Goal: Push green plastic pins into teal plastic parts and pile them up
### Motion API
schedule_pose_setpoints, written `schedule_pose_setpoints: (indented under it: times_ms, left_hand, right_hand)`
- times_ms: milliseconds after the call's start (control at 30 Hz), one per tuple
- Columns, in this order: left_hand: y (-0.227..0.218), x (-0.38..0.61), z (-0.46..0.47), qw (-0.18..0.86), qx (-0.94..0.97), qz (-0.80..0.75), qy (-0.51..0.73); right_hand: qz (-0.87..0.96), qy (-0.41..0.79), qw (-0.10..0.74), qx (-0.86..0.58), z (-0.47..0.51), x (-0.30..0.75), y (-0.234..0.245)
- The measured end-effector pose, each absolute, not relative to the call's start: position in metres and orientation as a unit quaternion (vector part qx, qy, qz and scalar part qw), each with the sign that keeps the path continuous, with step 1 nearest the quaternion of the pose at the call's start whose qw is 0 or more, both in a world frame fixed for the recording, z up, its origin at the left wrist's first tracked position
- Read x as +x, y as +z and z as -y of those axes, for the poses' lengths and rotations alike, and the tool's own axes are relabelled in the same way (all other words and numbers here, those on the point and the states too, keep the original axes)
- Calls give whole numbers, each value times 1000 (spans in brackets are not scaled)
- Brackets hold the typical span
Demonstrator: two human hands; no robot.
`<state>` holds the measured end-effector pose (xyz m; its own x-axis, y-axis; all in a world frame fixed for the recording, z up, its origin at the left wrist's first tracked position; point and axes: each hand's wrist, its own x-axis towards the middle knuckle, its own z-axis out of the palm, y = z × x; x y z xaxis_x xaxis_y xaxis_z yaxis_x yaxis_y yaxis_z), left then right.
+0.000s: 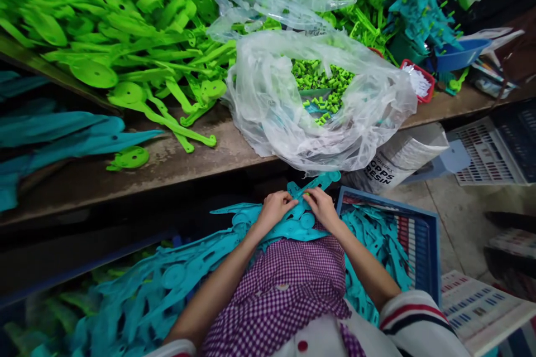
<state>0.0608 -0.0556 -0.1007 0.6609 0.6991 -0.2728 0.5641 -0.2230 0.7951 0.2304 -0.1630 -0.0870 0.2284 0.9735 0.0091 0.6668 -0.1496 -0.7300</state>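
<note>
My left hand (275, 207) has its fingers closed on a flat teal plastic part (300, 210) above my lap. Close beside it, my right hand (321, 205) pinches a small green piece (307, 194) against the same part. Only a sliver of that piece shows between the fingertips. More teal plastic parts (184, 273) lie heaped across my lap and to the left. Past my hands, a clear plastic bag (268, 117) stands with its mouth spread, and many short green tubular pieces (330, 86) lie inside.
Bright green plastic parts (138, 39) are piled along a worn wooden bench (201, 162). On my right stands a blue crate (435, 256) of teal parts. A red tray (427, 95) of small white pieces and a blue basin (464, 56) sit farther along the bench.
</note>
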Motion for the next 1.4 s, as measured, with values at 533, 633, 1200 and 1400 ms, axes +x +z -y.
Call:
schedule_pose_setpoints:
  times_ms: [533, 633, 1200, 1400]
  left_hand:
    - [-15, 72, 75, 877, 69, -400, 260]
    - [-17, 71, 63, 905, 79, -366, 201]
    - [-67, -9, 75, 342, 861, -376, -25]
    - [-68, 2, 78, 260, 889, -370, 70]
  right_hand:
    - [555, 233, 386, -699, 154, 158, -17]
    - [473, 280, 462, -696, 153, 163, -20]
    - [456, 300, 381, -746, 233, 196, -45]
    - [450, 253, 379, -768, 245, 205, -47]
